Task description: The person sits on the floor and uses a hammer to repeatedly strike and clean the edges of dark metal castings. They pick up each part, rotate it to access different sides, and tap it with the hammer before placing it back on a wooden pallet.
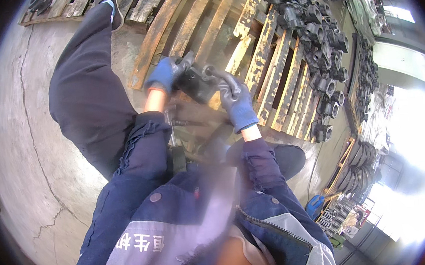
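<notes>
Ideally, the left hand and right hand, both gripping the dark metal casting by the near edge of the wooden pallet, should share its likely weight evenly.

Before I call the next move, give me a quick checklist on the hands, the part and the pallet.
1. Left hand on the dark metal part: ok, holding its left end.
2. Right hand on the part: ok, fingers curled at its right end.
3. Gloves worn: ok, blue with dark grip faces, both hands.
4. Part's surface free of flaws: cannot tell, too blurred.
5. Hands clear of the black castings: ok, those sit apart, on the right of the wooden pallet.
</notes>
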The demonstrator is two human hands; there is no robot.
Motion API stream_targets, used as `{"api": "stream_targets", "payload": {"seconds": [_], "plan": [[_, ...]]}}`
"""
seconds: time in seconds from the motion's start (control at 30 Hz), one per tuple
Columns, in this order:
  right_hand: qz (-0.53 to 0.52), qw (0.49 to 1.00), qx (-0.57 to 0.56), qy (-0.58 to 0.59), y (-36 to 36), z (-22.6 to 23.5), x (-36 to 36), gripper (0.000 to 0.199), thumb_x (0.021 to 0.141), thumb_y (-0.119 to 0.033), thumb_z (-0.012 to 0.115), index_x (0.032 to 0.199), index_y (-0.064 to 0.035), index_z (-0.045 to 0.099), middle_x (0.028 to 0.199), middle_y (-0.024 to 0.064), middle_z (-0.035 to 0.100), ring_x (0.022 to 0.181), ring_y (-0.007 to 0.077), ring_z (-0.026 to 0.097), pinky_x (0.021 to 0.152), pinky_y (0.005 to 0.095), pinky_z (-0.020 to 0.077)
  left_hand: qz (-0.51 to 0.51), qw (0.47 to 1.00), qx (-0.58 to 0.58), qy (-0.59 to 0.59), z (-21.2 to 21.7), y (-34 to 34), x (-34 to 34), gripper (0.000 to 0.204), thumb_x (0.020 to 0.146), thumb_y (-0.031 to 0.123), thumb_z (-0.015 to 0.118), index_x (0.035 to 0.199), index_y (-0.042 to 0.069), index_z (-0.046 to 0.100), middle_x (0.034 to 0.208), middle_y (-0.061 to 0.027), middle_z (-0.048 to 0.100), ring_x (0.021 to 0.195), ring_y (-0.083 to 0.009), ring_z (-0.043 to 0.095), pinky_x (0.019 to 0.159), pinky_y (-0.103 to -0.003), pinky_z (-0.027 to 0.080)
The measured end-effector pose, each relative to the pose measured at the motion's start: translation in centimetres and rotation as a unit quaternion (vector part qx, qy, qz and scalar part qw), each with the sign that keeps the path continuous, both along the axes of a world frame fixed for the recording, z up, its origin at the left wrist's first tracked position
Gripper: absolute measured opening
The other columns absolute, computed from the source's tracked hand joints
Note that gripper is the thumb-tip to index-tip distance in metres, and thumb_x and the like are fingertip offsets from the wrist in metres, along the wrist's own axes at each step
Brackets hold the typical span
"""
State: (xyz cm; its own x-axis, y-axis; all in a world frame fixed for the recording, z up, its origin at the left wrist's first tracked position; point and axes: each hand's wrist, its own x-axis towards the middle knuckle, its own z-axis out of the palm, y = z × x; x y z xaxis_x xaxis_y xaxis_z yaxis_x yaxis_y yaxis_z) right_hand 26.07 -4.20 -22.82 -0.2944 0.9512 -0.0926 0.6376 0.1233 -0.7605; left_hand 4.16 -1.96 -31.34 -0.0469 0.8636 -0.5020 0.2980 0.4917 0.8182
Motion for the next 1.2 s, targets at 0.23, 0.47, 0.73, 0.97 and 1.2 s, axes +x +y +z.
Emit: {"api": "stream_targets", "payload": {"seconds": [0.23, 0.47, 0.73, 0.97, 1.2], "plan": [[0.082, 0.961, 0.177, -0.195, 0.8, -0.4, -0.1, 0.040, 0.083, -0.005, 0.065, 0.120, -0.0207, 0.068, 0.083, 0.0139, 0.068, 0.078, 0.0309, 0.067, 0.075, 0.0429, 0.0533, 0.022, 0.999, -0.019, -0.030, -0.7, 0.1, 0.2, 0.067, 0.085, 0.061, 0.064, 0.108, -0.002, 0.071, 0.094, -0.0210, 0.072, 0.084, -0.0306, 0.070, 0.077, -0.040, 0.053], [0.092, 0.943, 0.224, -0.230, 1.3, -1.3, 0.2, 0.043, 0.079, -0.009, 0.071, 0.118, -0.0268, 0.069, 0.079, 0.0095, 0.066, 0.083, 0.0321, 0.063, 0.077, 0.0453, 0.0490, 0.003, 1.000, -0.016, -0.002, 0.0, 0.1, -0.1, 0.066, 0.086, 0.059, 0.065, 0.113, -0.002, 0.069, 0.098, -0.0212, 0.072, 0.085, -0.0294, 0.072, 0.073, -0.039, 0.055], [0.137, 0.918, 0.218, -0.301, 1.9, -0.7, 0.1, 0.043, 0.075, -0.007, 0.070, 0.112, -0.0282, 0.069, 0.075, 0.0064, 0.064, 0.079, 0.0299, 0.062, 0.072, 0.0445, 0.0472, 0.016, 1.000, 0.012, 0.019, -0.1, -0.1, 0.0, 0.065, 0.087, 0.057, 0.066, 0.110, -0.003, 0.069, 0.097, -0.0214, 0.072, 0.086, -0.0295, 0.072, 0.072, -0.041, 0.056], [0.137, 0.922, 0.240, -0.272, 2.5, -0.4, 0.3, 0.045, 0.072, -0.003, 0.069, 0.111, -0.0250, 0.071, 0.079, 0.0092, 0.067, 0.077, 0.0304, 0.065, 0.072, 0.0444, 0.0507, 0.000, 1.000, -0.014, -0.017, -0.2, 0.1, -0.1, 0.066, 0.088, 0.059, 0.063, 0.110, -0.003, 0.069, 0.097, -0.0230, 0.072, 0.087, -0.0319, 0.072, 0.075, -0.041, 0.056], [0.084, 0.964, 0.213, -0.137, 2.3, -1.6, 0.2, 0.049, 0.075, 0.005, 0.064, 0.116, -0.0212, 0.071, 0.087, 0.0139, 0.072, 0.083, 0.0335, 0.069, 0.078, 0.0421, 0.0541, 0.000, 1.000, -0.011, 0.009, -0.5, 0.2, 0.0, 0.068, 0.088, 0.062, 0.060, 0.111, -0.002, 0.069, 0.101, -0.0245, 0.071, 0.093, -0.0359, 0.071, 0.081, -0.043, 0.054]]}}
